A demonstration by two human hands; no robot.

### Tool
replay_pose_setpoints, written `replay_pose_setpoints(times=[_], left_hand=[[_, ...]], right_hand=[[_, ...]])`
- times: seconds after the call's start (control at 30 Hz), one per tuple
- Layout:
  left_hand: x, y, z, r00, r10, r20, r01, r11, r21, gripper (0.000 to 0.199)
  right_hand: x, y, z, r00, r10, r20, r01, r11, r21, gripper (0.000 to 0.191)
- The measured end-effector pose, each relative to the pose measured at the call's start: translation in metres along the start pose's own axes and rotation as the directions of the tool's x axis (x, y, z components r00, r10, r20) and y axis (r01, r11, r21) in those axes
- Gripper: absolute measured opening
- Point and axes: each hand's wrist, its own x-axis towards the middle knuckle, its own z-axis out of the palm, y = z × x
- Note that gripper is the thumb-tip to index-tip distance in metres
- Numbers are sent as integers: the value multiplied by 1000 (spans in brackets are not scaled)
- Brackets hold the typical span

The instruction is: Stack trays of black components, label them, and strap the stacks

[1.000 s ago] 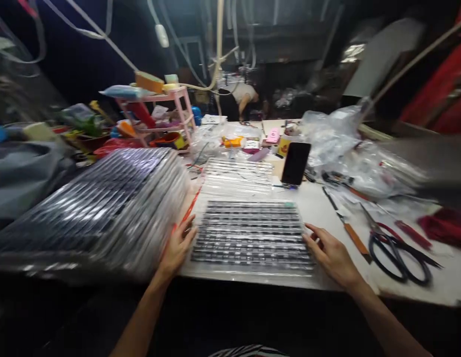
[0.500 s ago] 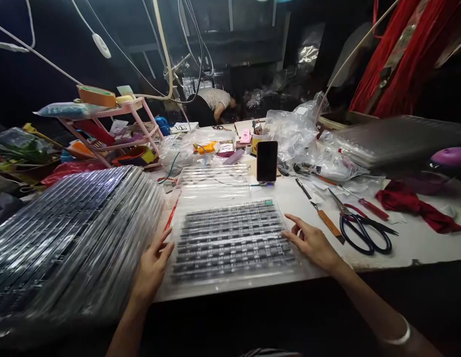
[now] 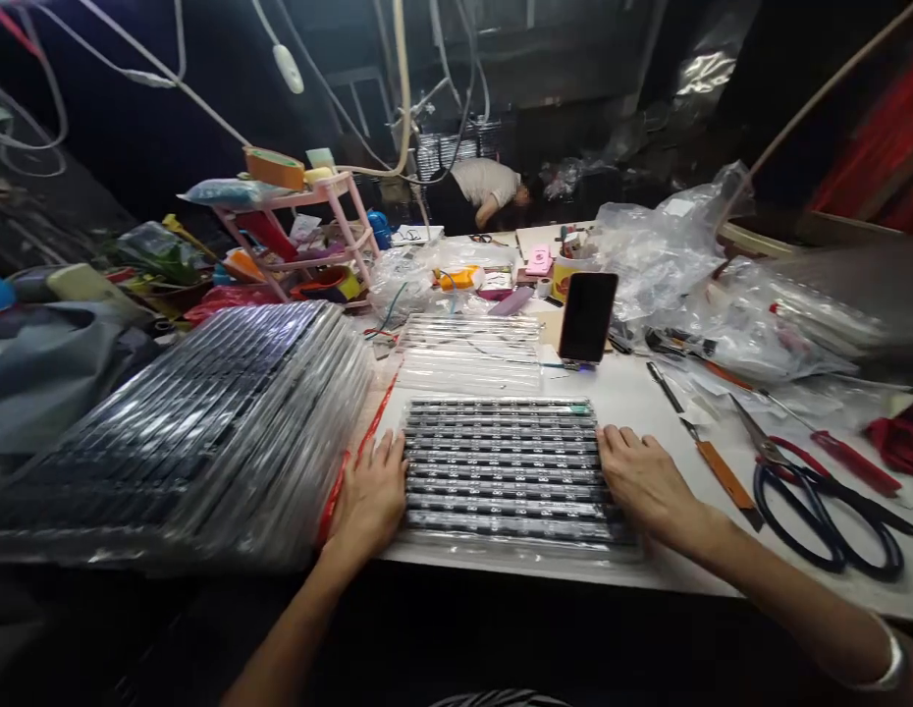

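Note:
A clear plastic tray with rows of dark, white-marked strips [image 3: 501, 462] lies flat near the table's front edge. My left hand [image 3: 373, 491] is at the tray's left edge, fingers closed together around that edge. On the opposite edge rests my right hand [image 3: 640, 479], its fingers also bent and pressed together on the rim. Behind this tray is a clear ribbed tray [image 3: 471, 352]. To the left stands a tall stack of similar filled trays [image 3: 184, 422]. A dark phone [image 3: 588, 317] stands upright behind the tray.
Large scissors [image 3: 817, 501], an orange-handled blade [image 3: 725, 476] and a red-handled tool [image 3: 854, 462] lie at the right. Plastic bags [image 3: 655, 245] and a pink rack [image 3: 339, 211] stand behind. A person [image 3: 486, 187] bends over in the background.
The view has swung left, so things appear further right. Both hands have closed in on the tray's side edges, where before their fingers were spread.

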Motion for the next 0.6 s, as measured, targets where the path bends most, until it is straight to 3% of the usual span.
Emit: replay_pose_setpoints(times=[0.1,0.2,0.3,0.4,0.47,0.6], left_hand=[[6,31,-4,992,98,85,-107,988,114,56],[9,49,-6,955,217,204,-228,973,33,65],[6,51,-8,944,231,236,-234,972,-16,70],[2,48,-10,942,245,231,-239,969,-56,71],[0,47,-11,944,249,215,-237,968,-81,71],[0,44,-10,954,235,187,-213,968,-132,71]], right_hand=[[51,5,-19,995,-10,102,-11,978,208,23],[113,2,-28,996,49,72,-71,930,361,33],[159,-9,-22,982,186,29,-180,877,445,52],[180,-21,-10,935,354,15,-294,752,590,67],[187,-26,-8,906,422,10,-307,642,703,72],[193,-28,-28,908,413,-72,-127,434,892,46]])
